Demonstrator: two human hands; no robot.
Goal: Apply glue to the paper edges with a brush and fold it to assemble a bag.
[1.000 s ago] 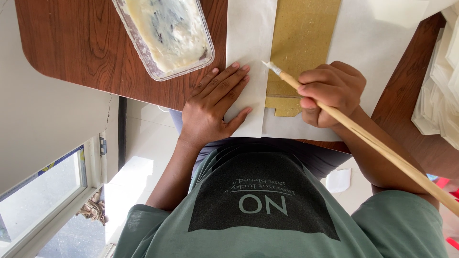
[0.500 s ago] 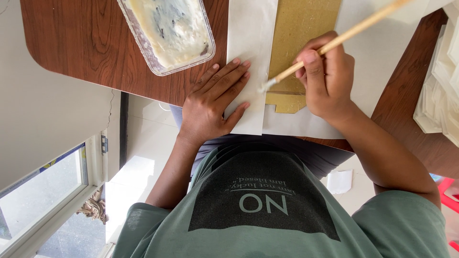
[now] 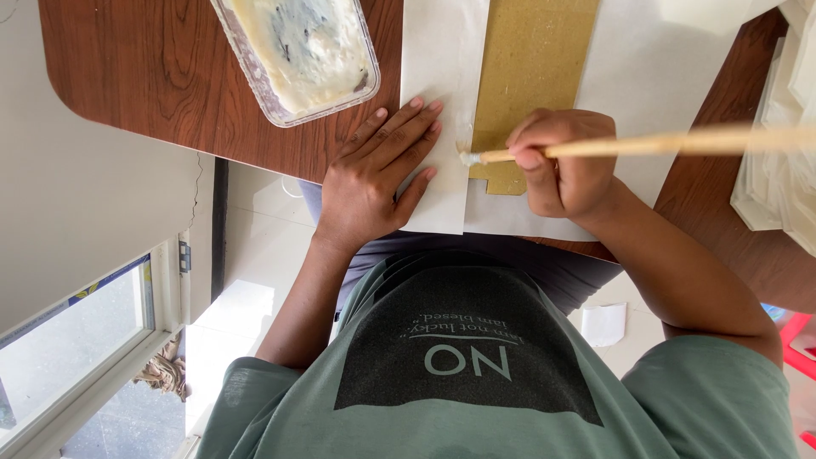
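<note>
Toward the left edge of the wooden table (image 3: 153, 76), a clear plastic tray (image 3: 299, 53) is sitting with a pale, creamy paste inside it, flecked with dark spots, its near rim lying close to the table's front edge. Just to the right of the tray, the left hand (image 3: 374, 174) is lying flat, palm down and fingers spread wide, holding nothing; its heel is resting at the table's front edge and its fingertips are pressing on the left border of a white paper sheet (image 3: 438, 93) that is running away from the front edge toward the far side. Beside those fingertips, a strip of brown cardboard (image 3: 531, 76) is lying on top of the white sheet, its notched near end reaching toward the front edge. The right hand (image 3: 565, 161) is sitting over that near end, closed around a thin wooden brush (image 3: 663, 144) whose handle is stretching out to the right, nearly parallel to the front edge. The brush's pale tip is touching the paper right at the left edge of the cardboard, between the two hands. At the far right edge, a stack of white moulded trays (image 3: 778, 153) is partly showing.
</note>
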